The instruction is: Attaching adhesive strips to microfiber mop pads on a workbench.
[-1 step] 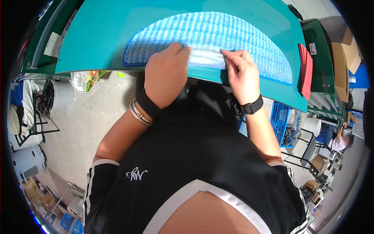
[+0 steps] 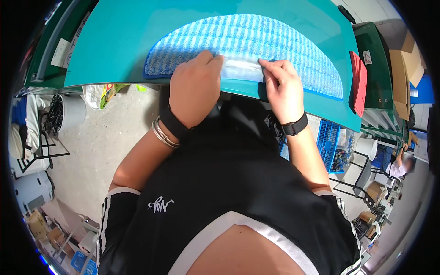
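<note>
A half-round mop pad (image 2: 256,34), striped blue and white with a fluffy pile, lies on the green table (image 2: 114,41) with its straight side toward me. Between my hands is a small clear plastic bag (image 2: 243,69), at the pad's near edge. My left hand (image 2: 196,87) pinches the bag's left end, fingertips together. Thumb and forefinger of my right hand (image 2: 283,85) are closed on its right end. The back of my left hand hides part of the pad's near edge.
Flat red pieces (image 2: 358,85) lie at the table's right edge. Below it on the right stands a blue plastic crate (image 2: 327,144). A grey bin (image 2: 73,112) with black cables stands at the left. Far right, a person (image 2: 399,166) is at work.
</note>
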Demonstrator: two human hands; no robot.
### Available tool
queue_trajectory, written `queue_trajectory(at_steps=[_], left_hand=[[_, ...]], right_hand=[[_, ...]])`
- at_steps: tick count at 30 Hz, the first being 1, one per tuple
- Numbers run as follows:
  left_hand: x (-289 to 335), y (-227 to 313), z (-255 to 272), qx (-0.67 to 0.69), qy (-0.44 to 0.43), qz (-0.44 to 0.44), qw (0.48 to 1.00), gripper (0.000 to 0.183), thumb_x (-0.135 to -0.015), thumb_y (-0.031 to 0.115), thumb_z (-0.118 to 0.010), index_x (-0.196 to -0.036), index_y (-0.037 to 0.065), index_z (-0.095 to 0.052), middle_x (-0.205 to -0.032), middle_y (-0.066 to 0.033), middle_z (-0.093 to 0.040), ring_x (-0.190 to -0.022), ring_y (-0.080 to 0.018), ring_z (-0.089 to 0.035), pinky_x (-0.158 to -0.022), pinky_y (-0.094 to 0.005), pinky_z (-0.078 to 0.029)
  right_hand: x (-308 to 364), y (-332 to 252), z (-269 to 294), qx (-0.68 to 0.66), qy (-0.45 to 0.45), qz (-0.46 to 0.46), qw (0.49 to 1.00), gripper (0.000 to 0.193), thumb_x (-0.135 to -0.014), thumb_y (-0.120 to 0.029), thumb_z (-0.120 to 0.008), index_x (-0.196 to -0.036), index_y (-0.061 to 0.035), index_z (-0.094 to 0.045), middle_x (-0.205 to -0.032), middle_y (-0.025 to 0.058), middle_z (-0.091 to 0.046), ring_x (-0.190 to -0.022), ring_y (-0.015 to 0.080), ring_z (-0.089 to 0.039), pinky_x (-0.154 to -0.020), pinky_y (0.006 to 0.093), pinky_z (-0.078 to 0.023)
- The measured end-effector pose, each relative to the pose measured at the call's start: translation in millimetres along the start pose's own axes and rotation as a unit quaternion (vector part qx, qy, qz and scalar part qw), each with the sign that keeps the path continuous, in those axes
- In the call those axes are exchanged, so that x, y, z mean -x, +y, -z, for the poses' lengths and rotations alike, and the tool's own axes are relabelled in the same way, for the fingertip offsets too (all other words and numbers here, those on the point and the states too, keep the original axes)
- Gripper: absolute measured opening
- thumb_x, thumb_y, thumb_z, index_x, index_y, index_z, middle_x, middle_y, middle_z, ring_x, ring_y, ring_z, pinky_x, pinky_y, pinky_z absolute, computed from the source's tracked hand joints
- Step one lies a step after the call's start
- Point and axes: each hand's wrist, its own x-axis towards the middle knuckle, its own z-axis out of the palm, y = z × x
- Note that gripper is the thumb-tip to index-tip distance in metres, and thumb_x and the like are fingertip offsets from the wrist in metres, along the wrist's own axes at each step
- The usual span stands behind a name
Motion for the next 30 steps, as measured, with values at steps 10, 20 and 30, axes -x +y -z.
queue_trajectory(at_steps=[10,20,30], left_hand=[[-8,15,-4,0.02,0.001,0.013,1.0,0.021,-0.087,0.011,-0.064,-0.106,0.003,-0.068,-0.088,-0.0104,-0.06,-0.073,-0.0319,-0.061,-0.066,-0.0411,-0.048],[-5,7,-4,-0.013,-0.014,-0.011,1.0,0.023,-0.086,0.01,-0.062,-0.107,0.005,-0.069,-0.083,-0.0069,-0.058,-0.073,-0.0267,-0.06,-0.066,-0.0375,-0.046],[-6,4,0,0.025,-0.03,0.0,0.999,0.021,-0.088,0.008,-0.062,-0.107,0.004,-0.069,-0.087,-0.0104,-0.061,-0.073,-0.0324,-0.059,-0.066,-0.0407,-0.046]], right_hand=[[-5,7,2,0.035,0.028,-0.009,0.999,0.018,-0.082,-0.002,-0.066,-0.099,-0.0067,-0.073,-0.083,0.0086,-0.061,-0.077,0.0269,-0.063,-0.07,0.0356,-0.051],[1,2,0,0.078,0.022,0.016,0.997,0.016,-0.083,-0.004,-0.067,-0.097,-0.0075,-0.073,-0.08,0.0067,-0.06,-0.075,0.0252,-0.062,-0.066,0.0353,-0.051],[5,0,-2,0.082,0.02,0.02,0.996,0.016,-0.083,-0.004,-0.067,-0.098,-0.0079,-0.073,-0.082,0.0058,-0.061,-0.075,0.0241,-0.063,-0.067,0.0342,-0.052]])
